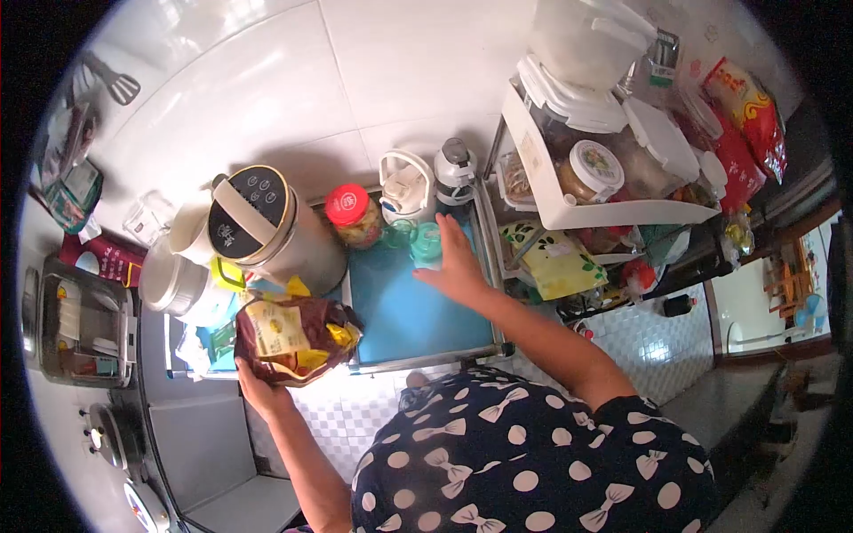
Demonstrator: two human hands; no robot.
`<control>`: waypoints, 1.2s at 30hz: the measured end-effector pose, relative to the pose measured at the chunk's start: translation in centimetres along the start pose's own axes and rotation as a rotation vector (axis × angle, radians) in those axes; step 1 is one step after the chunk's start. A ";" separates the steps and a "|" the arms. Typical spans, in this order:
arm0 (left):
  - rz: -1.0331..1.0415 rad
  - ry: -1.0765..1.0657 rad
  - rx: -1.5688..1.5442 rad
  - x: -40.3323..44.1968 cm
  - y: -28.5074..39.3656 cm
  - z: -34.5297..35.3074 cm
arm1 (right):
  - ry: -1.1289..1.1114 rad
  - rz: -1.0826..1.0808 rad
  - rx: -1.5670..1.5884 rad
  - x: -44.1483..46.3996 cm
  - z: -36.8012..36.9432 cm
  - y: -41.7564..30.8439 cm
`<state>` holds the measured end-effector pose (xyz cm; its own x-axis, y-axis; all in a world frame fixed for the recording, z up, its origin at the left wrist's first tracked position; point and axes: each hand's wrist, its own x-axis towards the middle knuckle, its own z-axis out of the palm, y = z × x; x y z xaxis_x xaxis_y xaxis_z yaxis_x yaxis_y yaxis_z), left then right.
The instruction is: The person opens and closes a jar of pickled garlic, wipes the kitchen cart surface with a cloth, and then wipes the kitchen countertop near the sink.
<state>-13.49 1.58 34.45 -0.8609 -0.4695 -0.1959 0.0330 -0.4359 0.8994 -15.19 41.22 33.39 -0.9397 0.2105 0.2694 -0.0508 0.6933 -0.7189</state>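
My left hand is closed on the lower left edge of a brown and yellow plastic packet, held up in front of the soymilk-maker-like appliance. What the packet contains cannot be made out. Over the blue tabletop, my right hand has its thumb and fingers spread beside a green glass cup; whether they touch it is unclear. A second green cup stands just left of that one. Behind them are a red-lidded jar, a white handled bottle and a grey-white flask.
On the right, a white rack holds food containers and packets, with a yellow leaf-patterned bag below. White tubs crowd the left side. A tiled wall closes off the back. A slotted spatula hangs at upper left.
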 end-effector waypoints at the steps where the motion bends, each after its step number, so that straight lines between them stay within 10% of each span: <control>1: 0.033 0.016 -0.007 0.0 -0.1 -0.2 | 0.010 0.011 -0.016 0.2 0.3 -0.1; 36: 0.025 0.167 0.021 -5.3 -4.6 -3.3 | 0.288 0.071 -0.379 -2.0 -1.9 1.5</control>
<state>-7.35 3.52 30.10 -0.7635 -0.6019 -0.2341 0.0413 -0.4072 0.9124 -12.75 43.12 33.00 -0.8018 0.4118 0.4330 0.1874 0.8613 -0.4722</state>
